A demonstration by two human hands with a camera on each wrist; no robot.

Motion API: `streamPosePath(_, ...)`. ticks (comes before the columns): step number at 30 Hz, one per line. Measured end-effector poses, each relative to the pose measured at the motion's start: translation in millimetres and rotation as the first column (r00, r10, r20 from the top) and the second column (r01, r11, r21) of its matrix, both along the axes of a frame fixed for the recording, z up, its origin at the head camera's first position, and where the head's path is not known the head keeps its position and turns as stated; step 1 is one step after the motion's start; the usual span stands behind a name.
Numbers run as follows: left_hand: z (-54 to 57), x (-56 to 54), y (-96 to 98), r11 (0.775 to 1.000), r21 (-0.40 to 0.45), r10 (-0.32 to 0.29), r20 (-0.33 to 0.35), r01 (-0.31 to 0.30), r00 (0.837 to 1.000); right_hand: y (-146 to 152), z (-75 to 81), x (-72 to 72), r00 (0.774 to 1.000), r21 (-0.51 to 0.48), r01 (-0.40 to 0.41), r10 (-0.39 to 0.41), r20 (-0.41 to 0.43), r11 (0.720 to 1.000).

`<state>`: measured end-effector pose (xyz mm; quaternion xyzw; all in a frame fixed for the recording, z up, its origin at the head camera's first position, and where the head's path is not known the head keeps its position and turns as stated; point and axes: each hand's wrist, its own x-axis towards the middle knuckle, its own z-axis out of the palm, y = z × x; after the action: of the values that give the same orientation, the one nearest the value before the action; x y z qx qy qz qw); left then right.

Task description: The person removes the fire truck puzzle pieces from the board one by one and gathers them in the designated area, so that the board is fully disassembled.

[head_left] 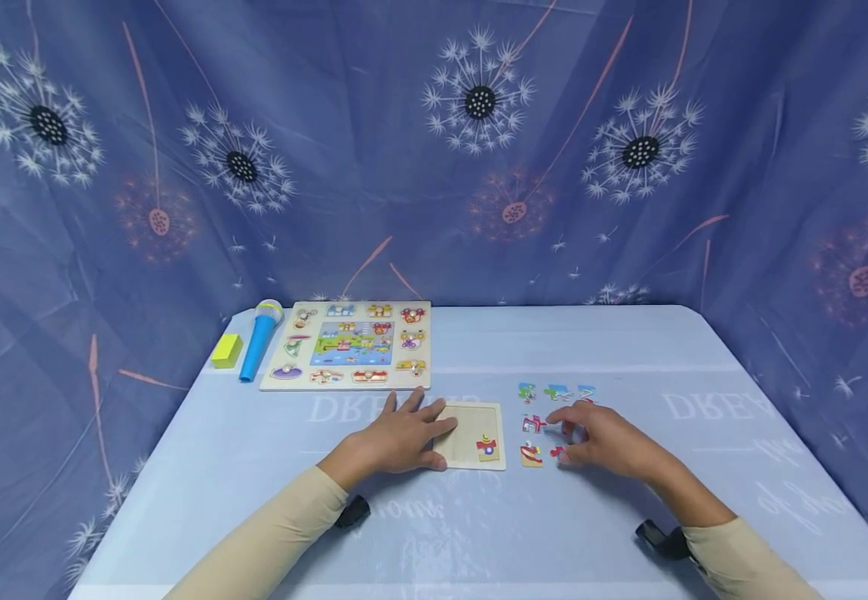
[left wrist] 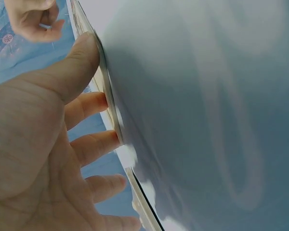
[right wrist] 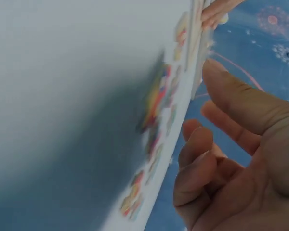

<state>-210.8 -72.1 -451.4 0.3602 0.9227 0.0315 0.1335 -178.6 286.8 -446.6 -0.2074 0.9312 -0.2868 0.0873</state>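
Observation:
A small wooden puzzle tray [head_left: 470, 417] lies on the table, with one red, yellow and blue jigsaw piece [head_left: 487, 448] in its lower right corner. My left hand [head_left: 398, 435] rests on the tray's left side with fingers spread, the thumb at its near edge. To the right, several loose jigsaw pieces [head_left: 532, 455] lie in rows, some partly hidden by my right hand [head_left: 608, 442]. That hand is over the pieces, its thumb and index finger apart and the other fingers curled, with nothing visible between them. In the right wrist view the loose pieces [right wrist: 132, 195] look blurred.
A larger wooden peg puzzle board [head_left: 437, 346] with a picture in its middle stands beyond the left hand. Left of it lie a blue toy microphone [head_left: 257, 343] and a yellow block [head_left: 226, 351]. A blue dandelion-patterned curtain [head_left: 374, 167] hangs behind the table.

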Motion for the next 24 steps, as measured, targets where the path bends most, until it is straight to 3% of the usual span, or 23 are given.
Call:
streamPosePath(7,2.5,1.6,0.3,1.000,-0.005,0.005,0.001,-0.005,1.000,-30.7,11.2,-13.4,1.000,-0.010,0.002,-0.001,0.024,1.000)
streamPosePath(15,2.1,1.3,1.5,1.000,-0.020,0.013,0.016,-0.013,1.000,-73.5,9.7,-24.5,0.986,-0.076,-0.108,0.117,0.119,0.991)
streamPosePath(24,2.0,0.4,0.9,1.000,-0.013,0.009,0.014,-0.009,1.000,-102.2,2.7,-21.5,0.981,-0.007,-0.093,0.093,0.168,0.996)
